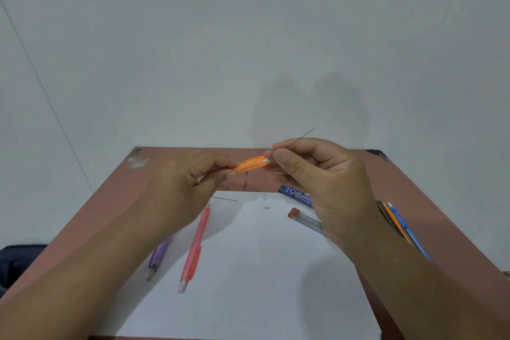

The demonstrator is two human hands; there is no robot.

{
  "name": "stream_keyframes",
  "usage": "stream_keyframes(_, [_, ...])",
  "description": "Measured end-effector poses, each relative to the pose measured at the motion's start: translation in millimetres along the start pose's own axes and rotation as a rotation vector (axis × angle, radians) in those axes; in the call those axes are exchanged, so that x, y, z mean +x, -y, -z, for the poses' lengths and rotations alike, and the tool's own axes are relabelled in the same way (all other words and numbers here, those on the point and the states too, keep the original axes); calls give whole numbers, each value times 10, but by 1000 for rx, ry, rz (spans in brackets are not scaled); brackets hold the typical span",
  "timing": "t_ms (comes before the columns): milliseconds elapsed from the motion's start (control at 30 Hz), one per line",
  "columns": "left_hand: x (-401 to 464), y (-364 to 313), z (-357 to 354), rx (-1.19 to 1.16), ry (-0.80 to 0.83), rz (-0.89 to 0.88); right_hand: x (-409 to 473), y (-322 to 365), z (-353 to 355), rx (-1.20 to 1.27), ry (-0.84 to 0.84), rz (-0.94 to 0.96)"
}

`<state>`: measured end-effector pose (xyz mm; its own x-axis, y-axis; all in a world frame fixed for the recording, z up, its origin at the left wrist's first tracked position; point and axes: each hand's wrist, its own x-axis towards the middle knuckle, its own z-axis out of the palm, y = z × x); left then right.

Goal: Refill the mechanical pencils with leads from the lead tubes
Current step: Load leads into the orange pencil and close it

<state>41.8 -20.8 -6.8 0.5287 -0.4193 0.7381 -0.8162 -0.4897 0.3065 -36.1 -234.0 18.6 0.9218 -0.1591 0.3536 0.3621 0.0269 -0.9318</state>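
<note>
My left hand (193, 182) grips an orange mechanical pencil (251, 163) above the table, its open white rear end pointing right. My right hand (317, 182) pinches a thin dark lead (300, 136) between thumb and forefinger; the lead's lower tip sits right at the pencil's open end. On the white sheet (248, 270) lie a red mechanical pencil (194, 246), a purple mechanical pencil (158, 257) partly under my left forearm, a loose lead (225, 198), a small white eraser cap (266, 207), a clear lead tube with a red cap (306, 219) and a dark blue lead case (298, 196).
The sheet lies on a reddish-brown table (414, 201) pushed against a pale wall. A bunch of blue, orange and dark pencils (400, 226) lies at the right, partly under my right forearm. A dark cloth (16, 259) shows at the lower left beyond the table edge.
</note>
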Motion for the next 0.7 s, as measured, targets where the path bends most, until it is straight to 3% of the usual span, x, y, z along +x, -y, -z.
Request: stream_keyframes(700, [-87, -20, -193, -333, 116, 338, 9, -29, 12, -222, -13, -10])
